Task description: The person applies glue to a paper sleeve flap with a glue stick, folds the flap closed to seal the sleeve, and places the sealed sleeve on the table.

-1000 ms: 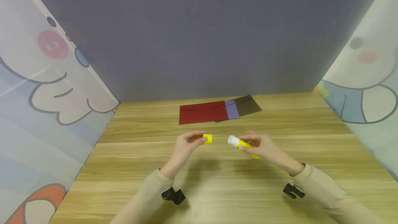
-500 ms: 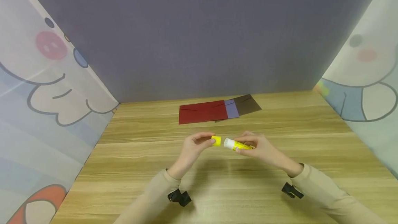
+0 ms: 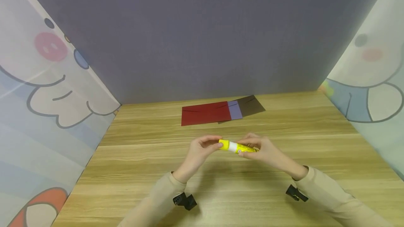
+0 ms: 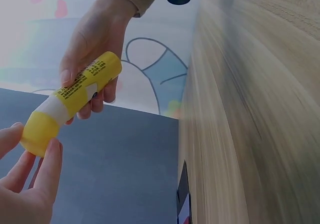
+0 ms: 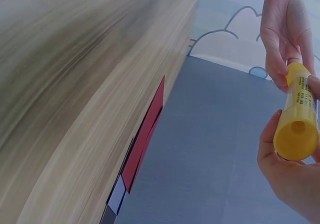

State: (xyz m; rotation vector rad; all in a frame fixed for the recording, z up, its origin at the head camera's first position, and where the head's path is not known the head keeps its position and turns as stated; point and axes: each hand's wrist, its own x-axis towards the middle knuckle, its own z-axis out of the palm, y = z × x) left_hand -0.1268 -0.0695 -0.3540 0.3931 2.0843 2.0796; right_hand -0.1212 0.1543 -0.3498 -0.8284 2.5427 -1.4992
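Observation:
My left hand (image 3: pixel 198 151) pinches a yellow cap (image 3: pixel 224 145) between thumb and fingers. A yellow glue stick (image 3: pixel 246 149) with a white collar is gripped in my right hand (image 3: pixel 266 152). The cap sits over the white end of the glue stick, with a band of white showing between cap and yellow body. In the left wrist view the cap (image 4: pixel 40 132) and the printed label on the glue stick (image 4: pixel 87 82) show clearly, in line with each other. The right wrist view looks onto the round yellow base of the glue stick (image 5: pixel 296 139). Both hands are above the table.
Beyond the hands, a red envelope (image 3: pixel 205 113) lies on the wooden table (image 3: pixel 151 132), overlapping a lilac envelope (image 3: pixel 235 110) and a dark brown envelope (image 3: pixel 251 105). A grey panel (image 3: pixel 214 45) rises behind the table. Cartoon-printed sheets (image 3: pixel 47 94) stand at both sides.
My left hand has moved right with the yellow cap, bringing it from apart onto the white end of the glue stick. My right hand has turned the glue stick more level.

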